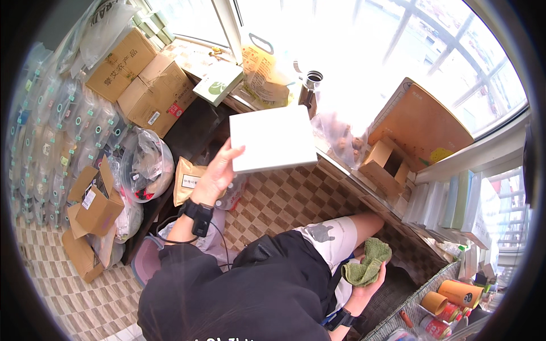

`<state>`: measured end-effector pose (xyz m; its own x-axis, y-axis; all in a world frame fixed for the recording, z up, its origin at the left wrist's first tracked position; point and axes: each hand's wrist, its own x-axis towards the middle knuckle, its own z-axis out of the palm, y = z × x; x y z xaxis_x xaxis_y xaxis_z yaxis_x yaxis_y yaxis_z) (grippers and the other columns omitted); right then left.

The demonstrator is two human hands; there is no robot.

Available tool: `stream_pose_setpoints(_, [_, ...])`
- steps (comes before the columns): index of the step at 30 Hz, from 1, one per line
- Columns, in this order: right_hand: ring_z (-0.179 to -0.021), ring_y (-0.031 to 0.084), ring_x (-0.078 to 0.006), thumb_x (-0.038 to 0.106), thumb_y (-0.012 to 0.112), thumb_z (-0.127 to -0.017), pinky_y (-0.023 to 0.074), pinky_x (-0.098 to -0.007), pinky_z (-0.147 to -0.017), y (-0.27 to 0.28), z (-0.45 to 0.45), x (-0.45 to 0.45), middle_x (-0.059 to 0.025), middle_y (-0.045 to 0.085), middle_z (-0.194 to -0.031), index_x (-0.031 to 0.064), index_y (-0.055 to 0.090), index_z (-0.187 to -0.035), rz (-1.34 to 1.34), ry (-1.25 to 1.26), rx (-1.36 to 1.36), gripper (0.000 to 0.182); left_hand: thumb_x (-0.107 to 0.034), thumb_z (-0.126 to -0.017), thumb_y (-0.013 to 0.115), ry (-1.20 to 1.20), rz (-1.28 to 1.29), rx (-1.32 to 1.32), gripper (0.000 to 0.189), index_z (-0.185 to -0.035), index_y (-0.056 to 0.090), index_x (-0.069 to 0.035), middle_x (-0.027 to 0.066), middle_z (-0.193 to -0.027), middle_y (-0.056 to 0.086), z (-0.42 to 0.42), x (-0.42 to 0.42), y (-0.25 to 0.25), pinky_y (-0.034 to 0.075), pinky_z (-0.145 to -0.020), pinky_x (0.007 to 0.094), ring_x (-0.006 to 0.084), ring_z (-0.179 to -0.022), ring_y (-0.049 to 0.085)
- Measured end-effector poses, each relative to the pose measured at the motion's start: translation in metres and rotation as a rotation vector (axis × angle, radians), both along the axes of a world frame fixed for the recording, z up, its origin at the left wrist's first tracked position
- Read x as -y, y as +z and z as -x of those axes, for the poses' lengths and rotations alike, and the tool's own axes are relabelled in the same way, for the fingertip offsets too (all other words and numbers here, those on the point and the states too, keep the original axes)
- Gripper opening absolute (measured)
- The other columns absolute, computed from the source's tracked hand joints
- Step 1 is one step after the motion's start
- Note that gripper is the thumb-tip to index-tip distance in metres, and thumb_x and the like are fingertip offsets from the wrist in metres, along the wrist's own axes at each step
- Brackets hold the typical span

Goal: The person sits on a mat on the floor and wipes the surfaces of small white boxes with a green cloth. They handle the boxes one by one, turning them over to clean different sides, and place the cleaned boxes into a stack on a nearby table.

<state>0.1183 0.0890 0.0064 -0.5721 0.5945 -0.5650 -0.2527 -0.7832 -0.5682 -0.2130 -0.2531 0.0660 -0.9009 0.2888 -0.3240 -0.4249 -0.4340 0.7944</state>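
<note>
My left hand grips a flat white box by its left edge and holds it up before me, below the window. The thumb lies on its bright face; the other fingers are hidden behind it. In my right hand, near my right thigh, is a bunched green cloth with a towel-like texture. Box and cloth are well apart. Each wrist wears a black strapped device.
Along the window sill stand a metal tumbler, a filled plastic bag, an opened small carton and upright boxes. Cardboard boxes, stacked clear bins and a tub crowd the left. A basket holds cans lower right.
</note>
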Motion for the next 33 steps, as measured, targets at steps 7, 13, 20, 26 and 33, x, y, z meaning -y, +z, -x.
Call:
stream_pose_setpoints(7, [-0.118, 0.056, -0.0269, 0.023, 0.048, -0.097, 0.0456, -0.0405, -0.101, -0.013, -0.032, -0.007, -0.0124, 0.057, -0.131, 0.0021, 0.047, -0.135, 0.054, 0.009, -0.12, 0.044, -0.011, -0.081, 0.074, -0.649, -0.012, 0.153, 0.064, -0.136, 0.043, -0.004, 0.0074, -0.129, 0.055, -0.1, -0.143, -0.028, 0.041, -0.101, 0.0314, 0.0155, -0.119, 0.052])
stream_pose_setpoints(13, [-0.109, 0.061, -0.0247, 0.025, 0.052, -0.096, 0.0478, -0.037, -0.095, -0.009, -0.099, 0.003, -0.0116, 0.062, -0.124, 0.0003, 0.053, -0.129, 0.061, -0.212, -0.187, 0.041, -0.016, -0.084, 0.072, -0.988, 0.034, 0.109, 0.059, -0.134, 0.043, -0.003, 0.0072, -0.124, 0.057, -0.177, -0.222, -0.018, 0.043, -0.099, 0.0297, 0.0151, -0.115, 0.055])
stream_pose_setpoints(20, [-0.105, 0.063, -0.0216, 0.021, 0.056, -0.094, 0.0484, -0.0354, -0.093, -0.012, -0.155, 0.006, -0.0106, 0.065, -0.117, -0.0003, 0.057, -0.124, -0.096, -0.469, 0.029, 0.037, -0.036, -0.098, 0.053, -1.037, 0.08, 0.123, 0.045, -0.129, 0.046, -0.003, 0.0073, -0.122, 0.057, -0.229, -0.264, -0.029, 0.042, -0.097, 0.0275, 0.0116, -0.114, 0.054])
stream_pose_setpoints(26, [-0.11, 0.058, -0.0189, 0.013, 0.061, -0.091, 0.0467, -0.033, -0.094, 0.011, -0.141, -0.006, -0.0108, 0.059, -0.123, -0.0005, 0.05, -0.13, -0.306, -0.534, 0.286, 0.042, -0.035, -0.1, 0.049, -0.984, 0.166, -0.024, 0.04, -0.124, 0.049, -0.003, 0.006, -0.115, 0.058, -0.229, -0.284, -0.027, 0.045, -0.091, 0.027, 0.0109, -0.106, 0.056])
stream_pose_setpoints(33, [-0.103, 0.059, -0.0141, 0.004, 0.067, -0.087, 0.0467, -0.0287, -0.091, 0.036, -0.13, -0.023, -0.0065, 0.06, -0.114, 0.0009, 0.052, -0.125, -0.494, -0.565, 0.314, 0.041, -0.03, -0.1, 0.052, -0.946, 0.214, -0.136, 0.04, -0.127, 0.046, -0.001, 0.0069, -0.116, 0.058, -0.219, -0.283, -0.034, 0.044, -0.093, 0.0281, 0.0109, -0.107, 0.055])
